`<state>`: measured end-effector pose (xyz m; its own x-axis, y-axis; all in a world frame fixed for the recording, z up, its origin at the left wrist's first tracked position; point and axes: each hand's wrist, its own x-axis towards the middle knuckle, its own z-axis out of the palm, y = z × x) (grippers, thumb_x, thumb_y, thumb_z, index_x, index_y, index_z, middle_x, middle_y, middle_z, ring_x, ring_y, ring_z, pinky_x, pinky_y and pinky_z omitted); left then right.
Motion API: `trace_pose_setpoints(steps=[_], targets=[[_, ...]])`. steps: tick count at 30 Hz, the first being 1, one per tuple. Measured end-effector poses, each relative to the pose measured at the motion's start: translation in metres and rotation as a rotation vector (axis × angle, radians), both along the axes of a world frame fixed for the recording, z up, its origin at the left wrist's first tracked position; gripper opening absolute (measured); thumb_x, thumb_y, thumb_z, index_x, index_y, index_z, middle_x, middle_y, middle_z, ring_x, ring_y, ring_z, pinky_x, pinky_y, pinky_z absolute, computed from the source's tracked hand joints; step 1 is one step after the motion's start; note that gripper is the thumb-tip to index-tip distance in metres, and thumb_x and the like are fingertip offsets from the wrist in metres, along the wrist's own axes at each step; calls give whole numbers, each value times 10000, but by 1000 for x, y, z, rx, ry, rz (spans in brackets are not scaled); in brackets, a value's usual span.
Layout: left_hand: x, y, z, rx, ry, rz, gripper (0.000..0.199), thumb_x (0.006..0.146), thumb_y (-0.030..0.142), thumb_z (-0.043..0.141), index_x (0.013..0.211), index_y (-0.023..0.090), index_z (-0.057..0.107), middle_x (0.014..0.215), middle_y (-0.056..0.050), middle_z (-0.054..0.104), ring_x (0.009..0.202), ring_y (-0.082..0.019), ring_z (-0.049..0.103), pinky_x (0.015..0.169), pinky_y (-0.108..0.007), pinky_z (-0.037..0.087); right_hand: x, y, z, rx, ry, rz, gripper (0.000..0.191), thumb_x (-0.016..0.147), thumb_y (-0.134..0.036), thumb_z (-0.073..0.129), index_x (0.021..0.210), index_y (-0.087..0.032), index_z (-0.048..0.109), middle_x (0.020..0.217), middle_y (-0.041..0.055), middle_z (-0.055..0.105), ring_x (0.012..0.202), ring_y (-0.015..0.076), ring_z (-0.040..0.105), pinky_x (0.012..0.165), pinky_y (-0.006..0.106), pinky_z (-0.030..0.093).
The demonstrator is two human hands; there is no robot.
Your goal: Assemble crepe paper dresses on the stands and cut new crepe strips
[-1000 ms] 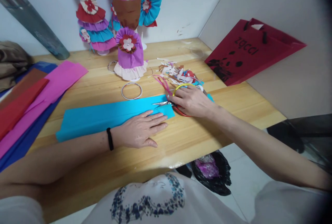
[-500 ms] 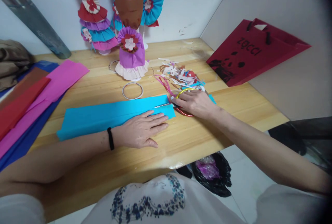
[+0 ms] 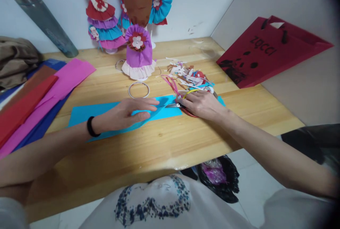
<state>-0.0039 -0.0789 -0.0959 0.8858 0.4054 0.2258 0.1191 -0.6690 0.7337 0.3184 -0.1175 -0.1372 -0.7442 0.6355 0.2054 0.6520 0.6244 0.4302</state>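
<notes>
A long strip of bright blue crepe paper [image 3: 86,114] lies across the table in front of me, its layers partly lifted near the middle. My left hand [image 3: 127,113] is over it, fingers stretched out and thumb apart, beside the raised flap. My right hand [image 3: 203,104] grips a pair of scissors [image 3: 177,105] with a yellow and a red handle loop. Their blades point left and lie at the right end of the strip. Under and behind the right hand are pink strips [image 3: 172,84] and a small blue piece.
Paper scraps [image 3: 190,75] are heaped behind the scissors. A ring [image 3: 139,90] lies before a paper-dressed doll form [image 3: 139,53]. Coloured sheets [image 3: 53,98] are stacked at left. A red bag [image 3: 265,53] stands at right, and a black-lined bin [image 3: 231,179] sits below the edge.
My left hand has risen from lying flat on the blue crepe paper and moved left and away from me. A flap of the paper has lifted. My right hand stays on the scissors.
</notes>
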Motion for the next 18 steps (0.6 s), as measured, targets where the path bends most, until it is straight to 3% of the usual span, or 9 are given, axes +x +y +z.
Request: trace_pose_setpoints(steps=[3,7,10,13,18], targets=[[-15,4,-6,5,26,163,214,962,309,541,1030,163,682,1153,-91,730,1130,-203,668,978,-334,536,-1,0,-1,-16,0,-21,318,1031,-258,392,1174,-139,651,1166,119,723,823,213,694,695,334,472],[-27,4,-23,268,283,300,257,950,343,534,952,146,698,1029,-99,717,964,-235,664,849,-372,539,-1,-3,1,-80,42,-56,324,1024,-216,380,1205,-175,646,1191,103,716,851,212,696,714,334,464],[-31,3,-32,412,438,321,244,950,333,532,931,152,695,1003,-102,691,969,-256,623,838,-387,515,-3,-7,5,-113,73,-64,313,1019,-250,402,1192,-191,656,1210,101,706,884,221,688,735,340,447],[-32,4,-35,428,458,328,220,945,321,544,866,160,672,937,-82,671,939,-237,602,818,-359,498,-4,-10,12,-140,81,-87,310,1015,-275,415,1194,-205,658,1191,96,708,902,225,676,754,341,426],[-34,6,-38,424,430,323,225,951,314,538,818,165,642,891,-61,648,907,-214,580,802,-336,480,5,-21,24,-220,76,-212,328,997,-262,411,1195,-215,669,873,84,727,825,222,652,733,323,394]])
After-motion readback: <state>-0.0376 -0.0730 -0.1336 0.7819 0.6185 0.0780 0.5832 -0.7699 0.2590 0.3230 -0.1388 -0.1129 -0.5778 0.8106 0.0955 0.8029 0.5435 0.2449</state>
